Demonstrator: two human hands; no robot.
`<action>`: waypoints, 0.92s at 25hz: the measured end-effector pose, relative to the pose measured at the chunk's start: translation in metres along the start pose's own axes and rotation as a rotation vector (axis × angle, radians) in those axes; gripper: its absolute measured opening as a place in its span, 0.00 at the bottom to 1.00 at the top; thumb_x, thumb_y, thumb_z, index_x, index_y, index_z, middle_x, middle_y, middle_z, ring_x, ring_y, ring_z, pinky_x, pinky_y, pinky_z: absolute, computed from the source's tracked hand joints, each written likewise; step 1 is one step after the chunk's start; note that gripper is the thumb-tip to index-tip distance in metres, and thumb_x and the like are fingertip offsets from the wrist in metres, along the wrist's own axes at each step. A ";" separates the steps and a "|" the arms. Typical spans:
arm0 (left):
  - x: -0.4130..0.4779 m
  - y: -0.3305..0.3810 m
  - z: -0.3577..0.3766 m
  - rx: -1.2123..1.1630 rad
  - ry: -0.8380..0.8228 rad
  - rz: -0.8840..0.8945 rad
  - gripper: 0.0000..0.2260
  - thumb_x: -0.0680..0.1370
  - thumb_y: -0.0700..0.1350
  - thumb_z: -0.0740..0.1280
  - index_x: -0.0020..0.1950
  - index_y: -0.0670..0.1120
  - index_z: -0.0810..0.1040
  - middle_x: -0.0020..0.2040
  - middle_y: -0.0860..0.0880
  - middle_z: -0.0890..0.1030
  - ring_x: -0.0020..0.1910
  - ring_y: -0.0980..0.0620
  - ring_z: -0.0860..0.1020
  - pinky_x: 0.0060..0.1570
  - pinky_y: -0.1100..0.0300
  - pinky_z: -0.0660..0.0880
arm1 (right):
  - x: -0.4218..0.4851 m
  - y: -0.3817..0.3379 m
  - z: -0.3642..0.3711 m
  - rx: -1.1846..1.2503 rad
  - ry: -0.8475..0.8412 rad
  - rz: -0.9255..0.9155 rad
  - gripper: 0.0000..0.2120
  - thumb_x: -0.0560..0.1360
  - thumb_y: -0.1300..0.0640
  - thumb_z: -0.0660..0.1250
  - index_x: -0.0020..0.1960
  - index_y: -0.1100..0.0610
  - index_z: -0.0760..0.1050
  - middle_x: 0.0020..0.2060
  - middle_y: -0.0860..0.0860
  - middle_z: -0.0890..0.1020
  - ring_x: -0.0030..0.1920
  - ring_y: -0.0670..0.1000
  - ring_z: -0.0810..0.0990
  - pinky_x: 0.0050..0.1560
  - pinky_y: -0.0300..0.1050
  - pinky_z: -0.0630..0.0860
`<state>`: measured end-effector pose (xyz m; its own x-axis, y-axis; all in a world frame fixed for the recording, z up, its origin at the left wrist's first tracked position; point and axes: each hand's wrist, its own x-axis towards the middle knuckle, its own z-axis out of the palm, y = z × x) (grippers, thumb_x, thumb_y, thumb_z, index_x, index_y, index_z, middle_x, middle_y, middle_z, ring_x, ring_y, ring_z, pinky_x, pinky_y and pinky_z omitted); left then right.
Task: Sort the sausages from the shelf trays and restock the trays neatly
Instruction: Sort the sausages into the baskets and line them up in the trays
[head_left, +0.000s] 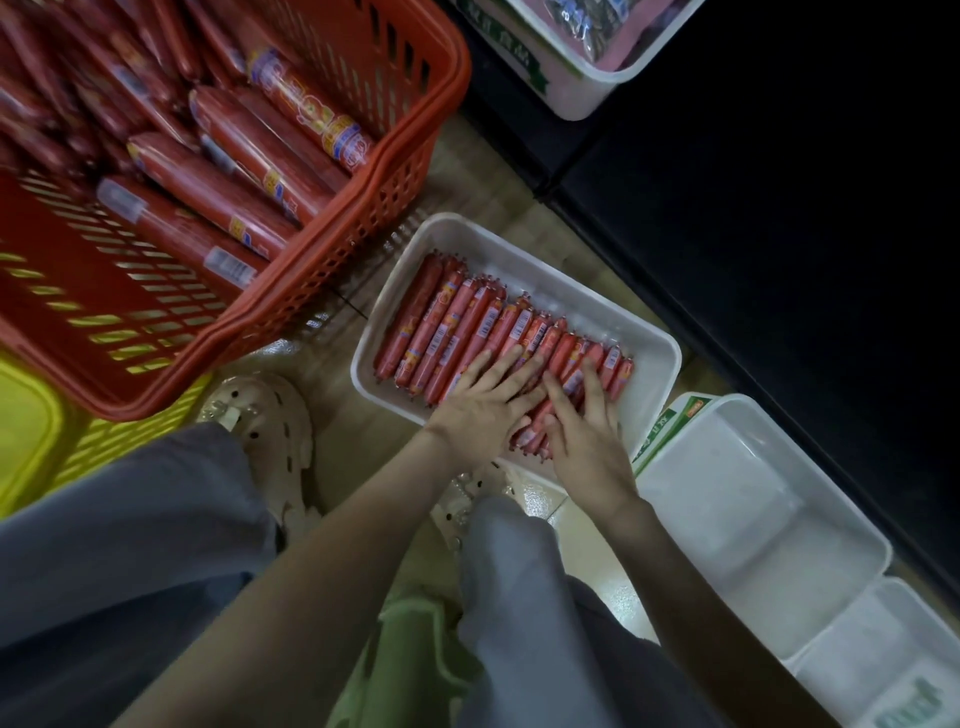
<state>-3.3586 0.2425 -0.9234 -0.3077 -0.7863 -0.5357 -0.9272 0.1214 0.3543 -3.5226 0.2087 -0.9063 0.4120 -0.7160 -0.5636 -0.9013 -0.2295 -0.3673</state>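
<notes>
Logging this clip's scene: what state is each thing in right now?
small sausages, lined side by side
white tray, partly filled with them
left hand, flat, pressing on them
right hand, flat, pressing on them
red basket, holding large sausages
second white tray, empty

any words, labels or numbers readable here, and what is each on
Nothing reads with certainty.
small sausages in the white tray: barcode stickers and print, too small
large sausages in the red basket: yellow-purple print, blurred
green label on the empty tray: Chinese characters, blurred
top tray: green label, blurred
</notes>
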 end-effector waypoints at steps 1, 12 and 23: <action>0.000 -0.005 -0.001 0.010 0.003 0.030 0.26 0.83 0.51 0.50 0.79 0.52 0.43 0.78 0.50 0.37 0.76 0.47 0.35 0.73 0.48 0.33 | 0.003 -0.001 0.002 -0.047 0.015 -0.012 0.24 0.81 0.52 0.57 0.76 0.47 0.58 0.77 0.52 0.49 0.75 0.57 0.50 0.71 0.53 0.58; 0.001 -0.008 0.007 0.005 0.065 -0.305 0.30 0.82 0.57 0.45 0.72 0.53 0.25 0.73 0.44 0.26 0.74 0.41 0.29 0.69 0.39 0.29 | 0.002 0.027 0.010 -0.433 0.221 0.239 0.29 0.70 0.59 0.61 0.70 0.65 0.63 0.64 0.63 0.71 0.66 0.63 0.68 0.69 0.64 0.57; -0.046 0.021 -0.079 -0.182 0.143 -0.378 0.27 0.83 0.53 0.47 0.79 0.47 0.41 0.79 0.44 0.40 0.77 0.47 0.40 0.75 0.50 0.37 | -0.015 -0.051 -0.055 -0.144 0.235 0.021 0.28 0.80 0.55 0.55 0.77 0.60 0.52 0.75 0.57 0.60 0.75 0.54 0.56 0.75 0.48 0.49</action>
<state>-3.3471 0.2330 -0.8307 0.0904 -0.8324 -0.5468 -0.9124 -0.2893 0.2895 -3.4901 0.1948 -0.8388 0.3659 -0.8512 -0.3762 -0.9260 -0.2923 -0.2390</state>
